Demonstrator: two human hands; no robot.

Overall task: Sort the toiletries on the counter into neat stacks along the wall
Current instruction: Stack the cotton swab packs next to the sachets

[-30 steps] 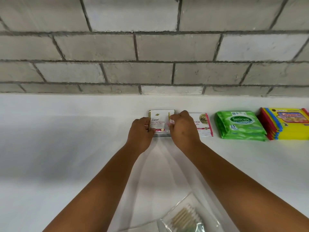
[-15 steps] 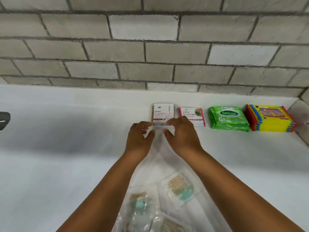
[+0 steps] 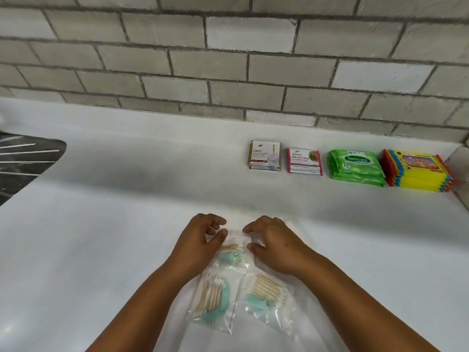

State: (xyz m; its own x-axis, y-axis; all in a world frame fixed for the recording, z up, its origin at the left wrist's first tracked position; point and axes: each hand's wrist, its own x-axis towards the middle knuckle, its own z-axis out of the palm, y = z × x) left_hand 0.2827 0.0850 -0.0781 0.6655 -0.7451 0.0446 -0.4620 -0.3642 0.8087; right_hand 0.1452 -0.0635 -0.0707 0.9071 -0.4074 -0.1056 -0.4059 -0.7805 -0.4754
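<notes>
Three clear packets of cotton swabs lie on the white counter point(image 3: 114, 224) near me. My left hand point(image 3: 200, 242) and my right hand point(image 3: 276, 246) curl over the farthest swab packet point(image 3: 233, 252) and pinch its left and right edges. The other two swab packets point(image 3: 213, 298) point(image 3: 266, 290) lie side by side just below my wrists. Along the wall stand four stacks in a row: gold-edged Dove sachets point(image 3: 264, 155), pink Dove sachets point(image 3: 304, 161), green Sanicare wipes point(image 3: 355, 167) and yellow packs point(image 3: 418, 172).
A grey brick wall point(image 3: 228, 72) runs behind the counter. A dark object with white stripes point(image 3: 22, 161) sits at the left edge. The counter ends in a corner just right of the yellow packs.
Both hands have left the Dove sachet stack at the wall and come back toward me onto the swab packets. The view has tilted down, showing all three packets.
</notes>
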